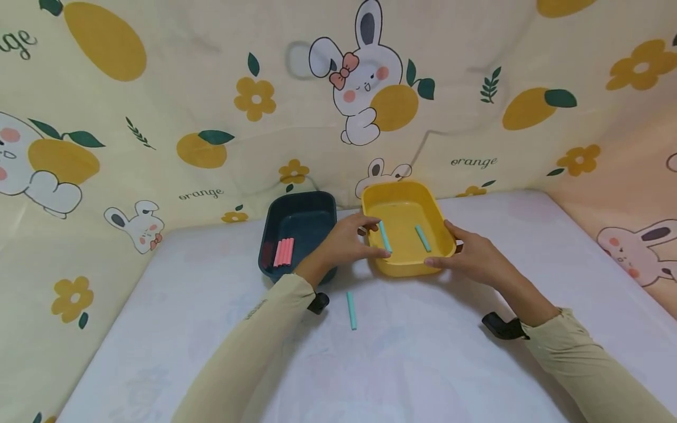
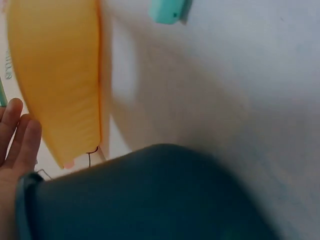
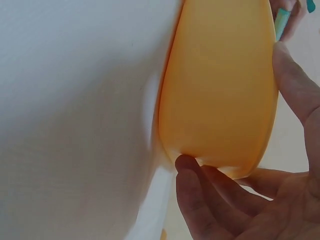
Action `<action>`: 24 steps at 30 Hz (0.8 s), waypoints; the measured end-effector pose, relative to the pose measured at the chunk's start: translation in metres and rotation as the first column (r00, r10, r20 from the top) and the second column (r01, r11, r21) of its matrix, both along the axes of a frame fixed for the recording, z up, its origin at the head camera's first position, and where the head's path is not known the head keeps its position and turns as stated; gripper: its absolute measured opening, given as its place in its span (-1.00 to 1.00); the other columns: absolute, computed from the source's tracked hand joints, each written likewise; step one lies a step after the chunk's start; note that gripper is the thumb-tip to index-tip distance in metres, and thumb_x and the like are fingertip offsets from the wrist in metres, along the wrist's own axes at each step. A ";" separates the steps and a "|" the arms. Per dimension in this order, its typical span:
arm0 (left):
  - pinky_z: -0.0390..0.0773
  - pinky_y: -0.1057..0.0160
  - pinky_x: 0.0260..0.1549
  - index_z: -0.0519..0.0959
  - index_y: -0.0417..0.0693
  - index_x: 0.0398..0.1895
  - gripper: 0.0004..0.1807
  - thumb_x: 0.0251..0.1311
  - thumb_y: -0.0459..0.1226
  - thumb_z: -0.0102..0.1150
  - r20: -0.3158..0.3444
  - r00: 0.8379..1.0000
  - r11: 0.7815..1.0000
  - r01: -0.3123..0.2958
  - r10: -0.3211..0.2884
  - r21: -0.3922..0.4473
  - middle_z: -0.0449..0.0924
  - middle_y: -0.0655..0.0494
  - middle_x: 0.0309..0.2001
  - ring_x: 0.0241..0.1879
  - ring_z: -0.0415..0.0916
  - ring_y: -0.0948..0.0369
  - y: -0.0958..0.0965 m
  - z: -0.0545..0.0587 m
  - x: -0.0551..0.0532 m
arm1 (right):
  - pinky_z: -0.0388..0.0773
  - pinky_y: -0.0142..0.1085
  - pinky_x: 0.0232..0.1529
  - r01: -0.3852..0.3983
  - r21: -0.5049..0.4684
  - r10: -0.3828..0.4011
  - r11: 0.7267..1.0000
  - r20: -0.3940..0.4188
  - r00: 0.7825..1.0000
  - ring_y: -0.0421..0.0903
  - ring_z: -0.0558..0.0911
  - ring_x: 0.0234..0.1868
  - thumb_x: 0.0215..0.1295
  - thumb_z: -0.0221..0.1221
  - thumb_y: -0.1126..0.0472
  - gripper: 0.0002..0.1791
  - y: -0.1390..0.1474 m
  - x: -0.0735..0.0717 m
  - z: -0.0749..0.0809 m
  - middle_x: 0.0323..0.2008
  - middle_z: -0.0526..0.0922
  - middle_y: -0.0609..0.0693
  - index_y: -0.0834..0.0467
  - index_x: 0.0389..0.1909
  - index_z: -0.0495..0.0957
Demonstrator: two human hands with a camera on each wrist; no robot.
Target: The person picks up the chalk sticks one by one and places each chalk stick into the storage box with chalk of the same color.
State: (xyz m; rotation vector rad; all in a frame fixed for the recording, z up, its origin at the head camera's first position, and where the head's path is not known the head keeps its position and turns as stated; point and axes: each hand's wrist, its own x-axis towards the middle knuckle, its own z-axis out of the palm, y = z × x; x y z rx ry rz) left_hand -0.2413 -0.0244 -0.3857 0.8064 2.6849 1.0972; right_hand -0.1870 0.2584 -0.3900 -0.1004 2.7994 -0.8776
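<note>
In the head view my left hand [image 1: 344,239] pinches a teal chalk-like stick [image 1: 385,237] between thumb and fingers, over the left side of a yellow tray [image 1: 404,269]. A second teal stick [image 1: 423,238] lies on the tray's floor toward the right. My right hand [image 1: 480,257] grips the tray's right end, its thumb along the near rim and its fingers around the outer wall. The right wrist view shows those fingertips [image 3: 187,162] pressed against the yellow wall, with the held stick [image 3: 281,23] beyond the rim.
A dark blue tray [image 1: 309,222] stands left of the yellow one, under my left forearm, with several pink sticks [image 1: 284,252] side by side in it. Another teal stick [image 1: 351,311] lies on the white tabletop in front. A printed cloth [image 1: 328,123] hangs behind.
</note>
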 end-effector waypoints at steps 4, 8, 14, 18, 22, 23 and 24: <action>0.54 0.17 0.13 0.45 -0.07 0.34 -0.15 -0.02 0.08 0.49 -0.050 0.998 0.998 0.022 -0.025 -0.055 0.58 -0.02 0.16 0.10 0.46 0.07 0.009 0.000 -0.003 | 0.57 -0.01 0.04 0.004 0.001 -0.004 1.000 0.002 1.000 0.22 0.52 0.17 -0.03 0.29 -0.50 0.37 -0.001 0.000 0.000 0.38 0.32 0.42 0.20 0.58 -0.14; 0.53 0.17 0.18 0.43 -0.03 0.36 -0.12 -0.01 0.12 0.47 -0.046 0.998 0.996 0.026 -0.031 -0.088 0.56 0.01 0.18 0.17 0.46 0.05 0.021 0.002 -0.005 | 0.57 0.02 0.05 0.006 0.005 -0.006 1.000 0.008 1.000 0.23 0.52 0.18 -0.04 0.29 -0.51 0.38 -0.002 0.000 0.001 0.38 0.31 0.43 0.20 0.58 -0.14; 0.53 0.20 0.22 0.41 -0.01 0.39 -0.09 -0.01 0.18 0.44 -0.041 0.998 0.984 0.032 -0.040 -0.176 0.54 0.05 0.19 0.20 0.47 0.09 0.040 0.005 -0.009 | 0.58 -0.07 -0.05 -0.001 0.020 0.001 1.000 0.001 1.000 0.21 0.54 0.14 -0.03 0.28 -0.52 0.38 0.001 0.000 0.002 0.34 0.37 0.44 0.20 0.58 -0.14; 0.55 0.23 0.19 0.41 0.02 0.40 -0.11 0.02 0.19 0.42 -0.065 0.996 0.966 0.042 -0.060 -0.255 0.55 0.10 0.18 0.15 0.50 0.15 0.048 0.007 -0.011 | 0.58 -0.09 -0.07 -0.002 0.012 0.002 1.000 0.003 1.000 0.21 0.54 0.13 -0.03 0.28 -0.51 0.37 0.001 -0.001 0.002 0.34 0.36 0.44 0.19 0.58 -0.14; 0.52 0.25 0.22 0.41 0.05 0.40 -0.12 0.04 0.20 0.39 -0.073 0.994 0.938 0.053 -0.083 -0.343 0.57 0.13 0.19 0.13 0.49 0.20 0.055 0.005 -0.014 | 0.54 -0.23 -0.16 -0.005 0.007 0.005 1.000 -0.002 1.000 0.15 0.55 0.06 -0.02 0.29 -0.50 0.36 0.000 -0.001 -0.001 0.31 0.40 0.44 0.22 0.57 -0.11; 0.51 0.25 0.23 0.41 0.06 0.41 -0.13 0.04 0.21 0.39 -0.071 0.994 0.929 0.052 -0.083 -0.368 0.57 0.15 0.19 0.14 0.49 0.21 0.057 0.005 -0.015 | 0.52 -0.26 -0.18 -0.005 0.008 0.005 1.000 -0.003 1.000 0.14 0.55 0.05 -0.02 0.29 -0.50 0.36 0.000 -0.001 -0.001 0.30 0.41 0.43 0.22 0.57 -0.11; 0.51 0.26 0.23 0.41 0.06 0.40 -0.13 0.05 0.21 0.38 -0.071 0.994 0.920 0.052 -0.086 -0.388 0.57 0.16 0.19 0.14 0.49 0.22 0.059 0.003 -0.016 | 0.51 -0.28 -0.20 -0.005 0.008 0.005 1.000 -0.004 1.000 0.13 0.55 0.04 -0.02 0.30 -0.50 0.36 0.000 -0.001 -0.001 0.30 0.42 0.43 0.22 0.57 -0.10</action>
